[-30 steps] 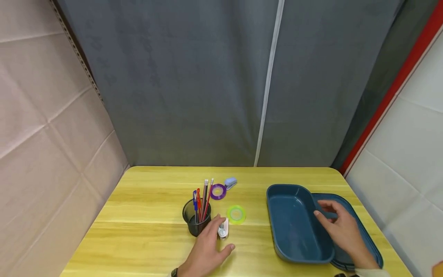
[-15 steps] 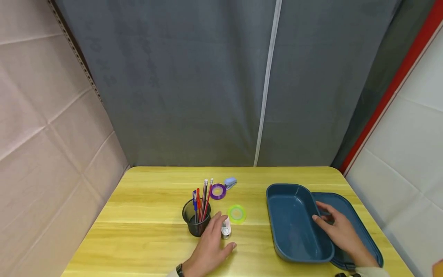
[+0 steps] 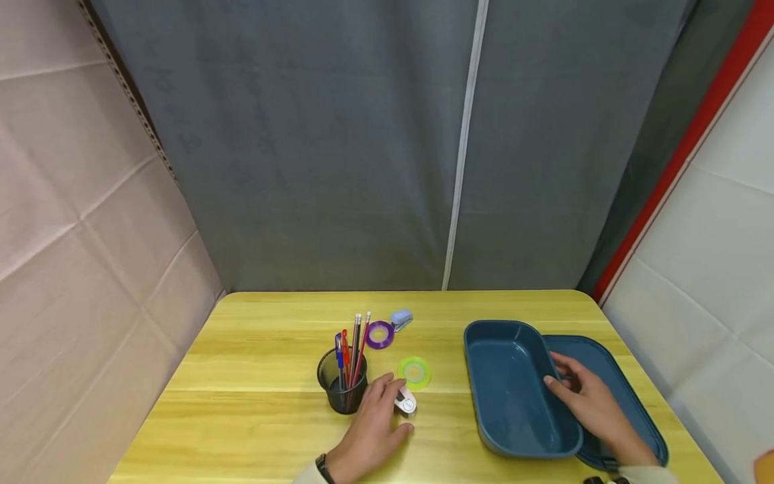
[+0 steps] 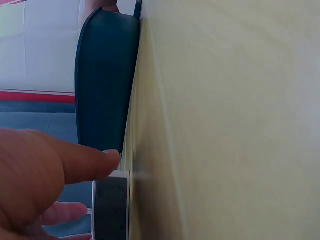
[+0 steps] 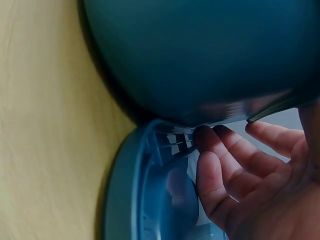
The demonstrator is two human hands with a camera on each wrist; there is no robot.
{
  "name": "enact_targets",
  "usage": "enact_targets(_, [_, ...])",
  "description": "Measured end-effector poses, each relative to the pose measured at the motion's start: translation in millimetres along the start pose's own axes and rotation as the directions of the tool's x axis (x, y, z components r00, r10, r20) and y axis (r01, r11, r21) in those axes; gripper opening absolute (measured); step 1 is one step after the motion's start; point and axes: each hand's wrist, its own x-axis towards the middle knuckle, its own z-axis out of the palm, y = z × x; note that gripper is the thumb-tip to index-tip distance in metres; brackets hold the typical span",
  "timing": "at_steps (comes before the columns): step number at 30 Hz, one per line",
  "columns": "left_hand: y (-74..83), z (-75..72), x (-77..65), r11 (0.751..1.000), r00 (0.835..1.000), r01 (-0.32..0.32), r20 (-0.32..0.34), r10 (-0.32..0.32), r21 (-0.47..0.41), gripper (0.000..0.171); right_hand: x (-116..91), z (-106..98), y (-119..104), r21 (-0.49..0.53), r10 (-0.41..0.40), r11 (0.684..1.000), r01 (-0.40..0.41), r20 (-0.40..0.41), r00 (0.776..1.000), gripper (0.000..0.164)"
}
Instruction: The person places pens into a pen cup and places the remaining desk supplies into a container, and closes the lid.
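My left hand [image 3: 371, 430] rests low over the table, its fingertips at a small white and grey object [image 3: 406, 402] with a round end. In the left wrist view that object [image 4: 111, 205] stands beside the thumb [image 4: 97, 162]; whether the thumb touches it I cannot tell. On the right, my right hand [image 3: 595, 407] holds the side wall of a deep blue plastic box [image 3: 514, 390], thumb over the rim and fingers outside. Those fingers [image 5: 240, 155] show against the outer wall in the right wrist view. Partly beneath the box lies a matching lid [image 3: 629, 396].
A black mesh pen holder [image 3: 345, 400] with pens and pencils stands just left of my left hand. Beyond it lie a purple tape roll [image 3: 379, 335], a light blue stapler [image 3: 402, 319] and a green tape roll [image 3: 414, 372]. A grey curtain [image 3: 332, 168] hangs behind the table.
The small white object has shifted right and turned under my left fingers, and that hand has moved slightly right with it. My right hand stays at the box.
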Motion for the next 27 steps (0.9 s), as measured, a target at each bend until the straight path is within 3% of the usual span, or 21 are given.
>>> enact_targets(8, [-2.3,2.0,3.4,0.999,0.999,-0.006,0.034,0.005,0.036,0.07,1,-1,-1,0.005,0.009,1.0,-0.01,0.011,1.0,0.075])
enact_targets(16, [-4.9,0.1,4.6,0.999,0.996,0.019,0.085,-0.016,-0.034,0.064,-3,-3,0,0.062,0.017,0.998,-0.019,0.023,1.0,0.073])
enact_targets(27, [-11.7,-4.9,5.9,0.991,0.995,0.004,0.097,0.009,-0.132,0.048,-6,-9,4,0.126,0.03,0.991,-0.039,0.072,0.997,0.071])
